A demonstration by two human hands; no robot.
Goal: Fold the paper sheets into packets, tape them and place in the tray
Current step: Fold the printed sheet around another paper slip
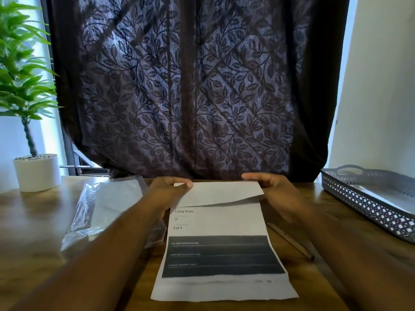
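Both hands are at the far end of the paper sheet [219,221]: the left hand [167,191] is pinching the top left corner and the right hand [277,190] looks curled round the top right, with that edge flopped over toward the person. So I'd say we're only on the first fold of this one, no crease pressed and no tape on it. The sheet is flat on the table [33,221], and the tray [368,204] sits off to the right; can't tell if any packets are in it.

Left hand [170,191], right hand [276,189]: pinch grips.
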